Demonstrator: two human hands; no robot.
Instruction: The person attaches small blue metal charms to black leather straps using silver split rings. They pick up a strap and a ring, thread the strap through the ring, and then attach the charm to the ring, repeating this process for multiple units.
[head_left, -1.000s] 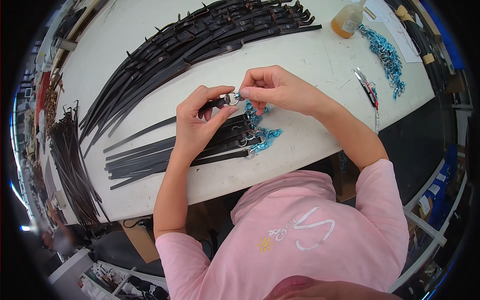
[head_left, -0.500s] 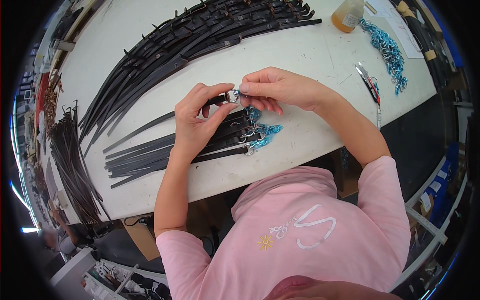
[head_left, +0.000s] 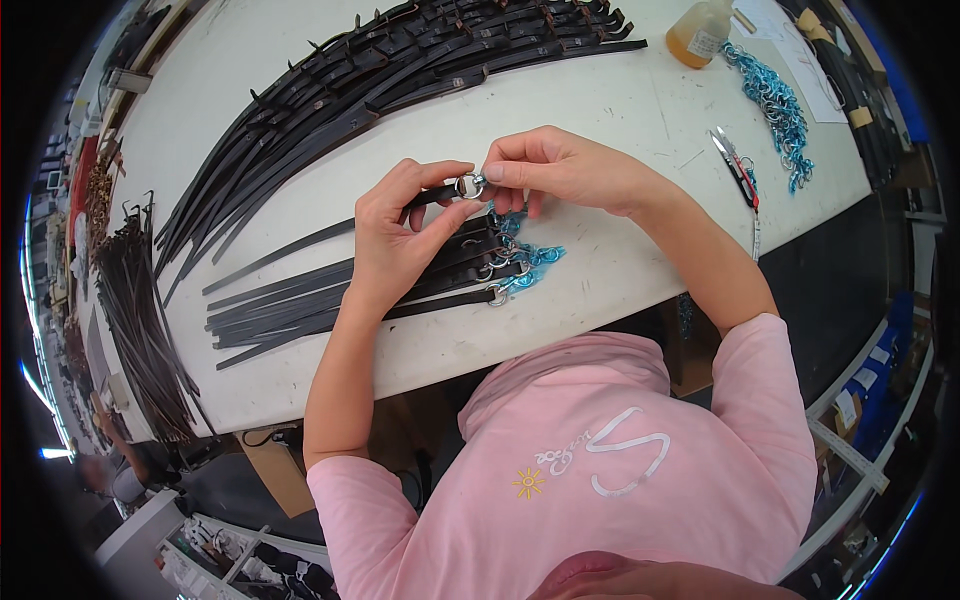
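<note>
My left hand [head_left: 392, 225] is closed on a dark leather strap [head_left: 300, 243], near the end that carries a silver metal ring [head_left: 467, 188]. The strap's thin tail runs off to the left over the table. My right hand [head_left: 545, 172] pinches a small silver clasp [head_left: 480, 181] at that ring, its thumb and index finger pressed together and the other fingers curled. Below my hands lie several finished-looking black straps [head_left: 290, 318] side by side. Rings and blue-wrapped metal clasps [head_left: 520, 262] sit at their right ends.
A large pile of black straps [head_left: 330, 120] covers the table's far left. More thin straps [head_left: 145, 320] hang over the left edge. At the right are a snips-like red and black tool [head_left: 737, 170], a heap of blue-wrapped hardware [head_left: 775, 105] and a bottle of amber liquid [head_left: 697, 35].
The ring at the strap's end has turned more face-on between my fingers. My right hand has shifted slightly up and to the right, still pinching the clasp.
</note>
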